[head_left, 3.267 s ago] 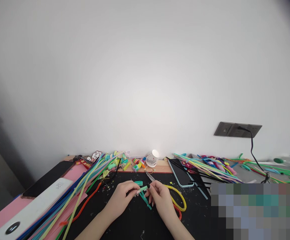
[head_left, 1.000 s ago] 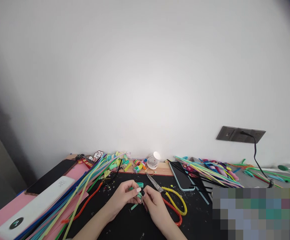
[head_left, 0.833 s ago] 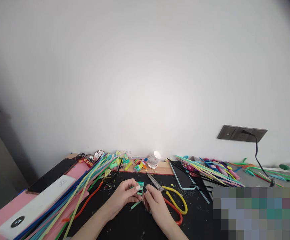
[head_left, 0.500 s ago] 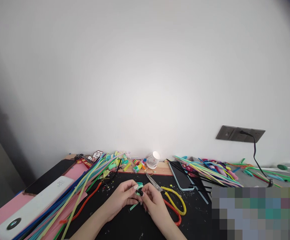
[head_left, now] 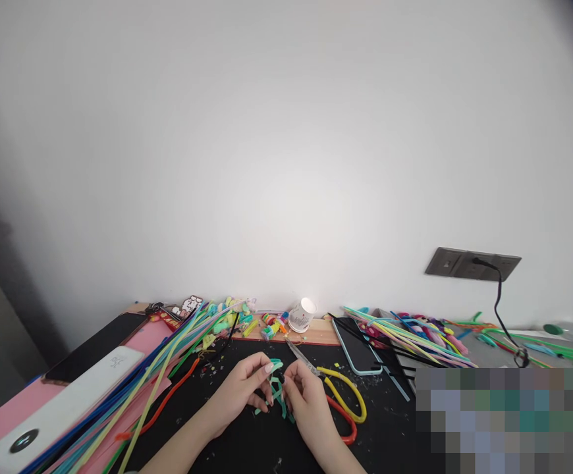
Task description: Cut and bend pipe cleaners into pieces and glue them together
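Observation:
Between my hands, above the black mat [head_left: 237,447], is a bent and looped green pipe cleaner [head_left: 276,390], its ends hanging below the fingers. My left hand [head_left: 247,385] is closed, thumb and index finger pinching the top of the green loop. My right hand [head_left: 307,398] is closed too, its fingertips on a small black piece [head_left: 281,378] beside the green loop. Fingers partly hide where the black and green pieces meet. Scissors [head_left: 340,388] with yellow and red handles lie just right of my right hand, blades pointing to the wall.
Pipe cleaner bundles lie left [head_left: 155,375] and right [head_left: 415,339]. A paper cup [head_left: 302,315] stands by the wall near small colourful pieces [head_left: 272,326]. A phone [head_left: 358,345] lies at right, a long white device [head_left: 64,411] at left. A cord [head_left: 500,303] hangs from the wall socket.
My hands have drawn slightly apart, and more of the green pipe cleaner now shows hanging between and below them. The view has shifted slightly.

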`<action>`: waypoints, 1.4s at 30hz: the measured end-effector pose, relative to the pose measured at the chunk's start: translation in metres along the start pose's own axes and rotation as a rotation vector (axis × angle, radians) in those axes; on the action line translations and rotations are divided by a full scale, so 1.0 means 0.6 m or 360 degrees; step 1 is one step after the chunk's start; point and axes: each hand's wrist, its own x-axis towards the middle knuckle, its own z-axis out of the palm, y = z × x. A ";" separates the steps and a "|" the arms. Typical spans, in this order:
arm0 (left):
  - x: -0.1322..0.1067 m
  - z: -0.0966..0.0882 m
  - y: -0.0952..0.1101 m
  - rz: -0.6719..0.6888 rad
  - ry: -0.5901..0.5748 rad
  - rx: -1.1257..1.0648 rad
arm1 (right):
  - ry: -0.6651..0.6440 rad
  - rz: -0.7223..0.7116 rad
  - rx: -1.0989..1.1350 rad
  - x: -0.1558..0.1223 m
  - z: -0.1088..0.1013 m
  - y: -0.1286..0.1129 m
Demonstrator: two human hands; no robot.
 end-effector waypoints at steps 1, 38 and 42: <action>0.001 0.000 -0.001 0.0006 0.0000 0.0002 | 0.0016 -0.0007 -0.0014 0.000 0.000 0.001; -0.005 -0.014 -0.015 -0.0147 -0.0491 0.0279 | -0.0278 0.0013 0.0192 -0.006 -0.001 -0.002; -0.008 -0.016 -0.007 -0.0175 -0.0511 0.0283 | -0.0384 0.0072 0.0205 -0.007 -0.005 -0.004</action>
